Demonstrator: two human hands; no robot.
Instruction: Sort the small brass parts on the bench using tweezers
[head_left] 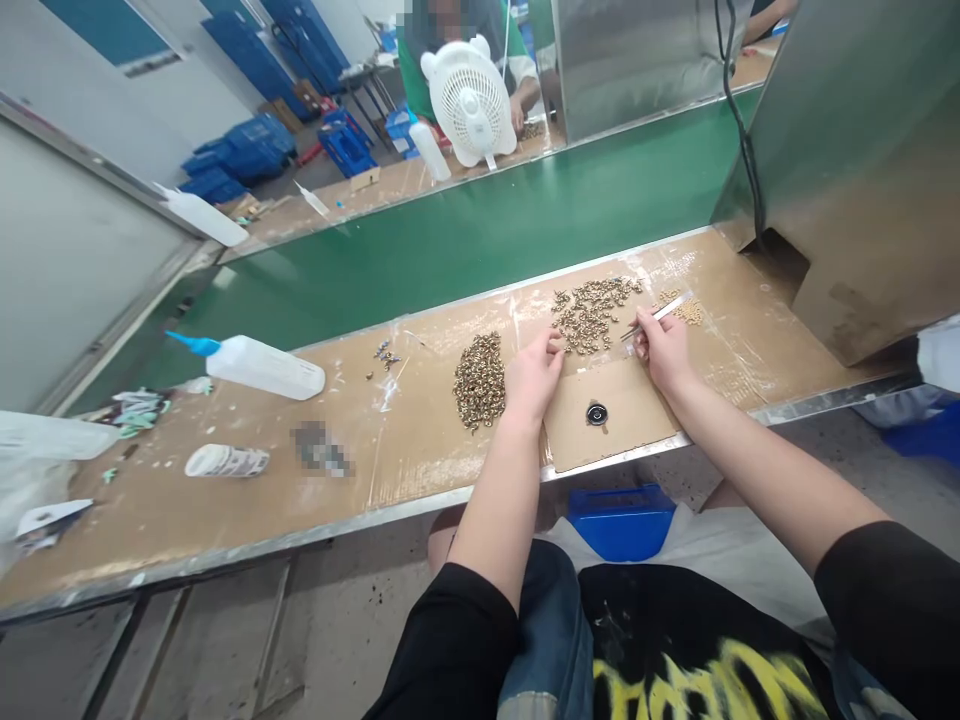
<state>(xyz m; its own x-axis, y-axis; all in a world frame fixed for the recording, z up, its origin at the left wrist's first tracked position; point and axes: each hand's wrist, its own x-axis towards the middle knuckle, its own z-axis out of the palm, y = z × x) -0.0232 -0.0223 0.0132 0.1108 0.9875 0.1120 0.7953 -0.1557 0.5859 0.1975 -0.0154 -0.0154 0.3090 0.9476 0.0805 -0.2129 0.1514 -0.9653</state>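
Both hands are over the cardboard-covered bench (420,440), a little apart, either side of a small cardboard sheet (570,445). I see the right hand (664,348) closed round a pair of slim silver tweezers (670,306), thumb and fingers pinched on the shank. Their long axis runs slantwise, the broad end up and away to the right, the fine tips down to the left, near the lower right edge of some scattered brass-coloured pieces (596,308). Those pieces lie just beyond and between the two hands, the tips being nearer their right side. On their lower left, the left hand (536,370) has its fingers loosely curled, thumb and forefinger close together; whether anything is pinched there I can't tell. Just left of it sits a denser brass heap (480,385). Nearer the body, on the sheet, is a small dark round dish (597,414), while tiny yellowish beads (690,313) lie beside the tweezers' broad end.
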